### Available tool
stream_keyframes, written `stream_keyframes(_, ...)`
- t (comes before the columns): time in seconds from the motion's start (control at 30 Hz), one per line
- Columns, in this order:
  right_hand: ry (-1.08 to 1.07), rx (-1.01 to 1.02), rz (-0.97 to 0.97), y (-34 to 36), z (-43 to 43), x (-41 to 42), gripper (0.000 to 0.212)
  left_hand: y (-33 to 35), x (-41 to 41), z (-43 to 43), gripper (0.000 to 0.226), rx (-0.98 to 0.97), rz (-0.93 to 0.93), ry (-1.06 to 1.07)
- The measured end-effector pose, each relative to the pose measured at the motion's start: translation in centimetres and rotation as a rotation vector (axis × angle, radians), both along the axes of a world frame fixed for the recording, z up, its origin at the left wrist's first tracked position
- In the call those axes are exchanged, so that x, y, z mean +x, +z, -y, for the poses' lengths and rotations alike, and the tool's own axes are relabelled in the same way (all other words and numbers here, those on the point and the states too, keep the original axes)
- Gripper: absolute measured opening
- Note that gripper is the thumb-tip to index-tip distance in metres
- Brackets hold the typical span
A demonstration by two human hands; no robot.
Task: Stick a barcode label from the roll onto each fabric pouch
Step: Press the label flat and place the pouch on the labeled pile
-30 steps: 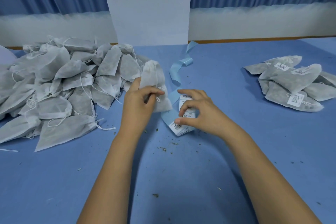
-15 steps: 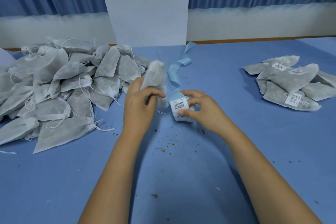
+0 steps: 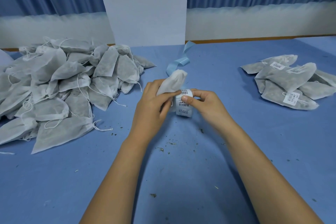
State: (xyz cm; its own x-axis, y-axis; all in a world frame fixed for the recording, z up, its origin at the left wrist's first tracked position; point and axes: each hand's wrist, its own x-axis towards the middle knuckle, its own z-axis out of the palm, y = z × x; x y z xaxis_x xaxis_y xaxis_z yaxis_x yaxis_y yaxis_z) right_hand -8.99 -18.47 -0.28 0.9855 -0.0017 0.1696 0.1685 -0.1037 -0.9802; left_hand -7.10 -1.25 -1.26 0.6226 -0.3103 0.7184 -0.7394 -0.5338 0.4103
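My left hand [image 3: 151,101] grips one white fabric pouch [image 3: 173,81], which sticks up and to the right out of the fist. Right beside it, my right hand [image 3: 204,102] holds the small roll of barcode labels [image 3: 184,104], thumb pressed on its front. A label at the roll's top edge touches the pouch. The roll's empty blue backing strip [image 3: 179,63] trails away behind both hands toward the back of the table.
A big heap of unlabelled pouches with drawstrings [image 3: 60,85] fills the left of the blue table [image 3: 181,178]. A small pile of labelled pouches [image 3: 289,85] lies at the right. A white board [image 3: 145,5] stands upright at the back. Dry crumbs dot the cloth.
My right hand has lifted the label roll off the table and brought it up against the pouch. My left hand has shifted the pouch right, toward the roll.
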Motion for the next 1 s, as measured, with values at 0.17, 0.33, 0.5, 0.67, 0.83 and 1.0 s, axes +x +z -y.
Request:
stream_keyframes(0.17, 0.048, 0.02, -0.015, -0.1, 0.3, 0.2, 0.014, -0.3, 0.4, 0.2, 0.029, 0.008, -0.07, -0.01)
stream_keyframes(0.33, 0.067, -0.072, 0.011, -0.4, 0.3, 0.2, 0.016, -0.4, 0.5, 0.2, 0.019, -0.074, -0.102, 0.011)
stream_keyframes(0.5, 0.034, -0.195, 0.085, -0.6, -0.1, 0.4, 0.013, -0.5, 0.4, 0.3, 0.017, -0.139, -0.152, 0.003)
stream_keyframes(0.67, 0.011, -0.289, 0.139, -0.8, 0.0, 0.6, 0.006, -0.4, 0.2, 0.7, 0.009, -0.248, -0.286, -0.032)
stream_keyframes(0.83, -0.006, -0.418, 0.22, -1.2, -0.4, 0.6, 0.007, -0.4, 0.3, 0.5, 0.006, -0.223, -0.315, 0.033)
stream_keyframes(1.0, -0.025, -0.449, 0.278, -1.0, -0.7, 0.2, 0.011, -0.4, 0.1, 0.4, 0.017, -0.132, -0.208, 0.03)
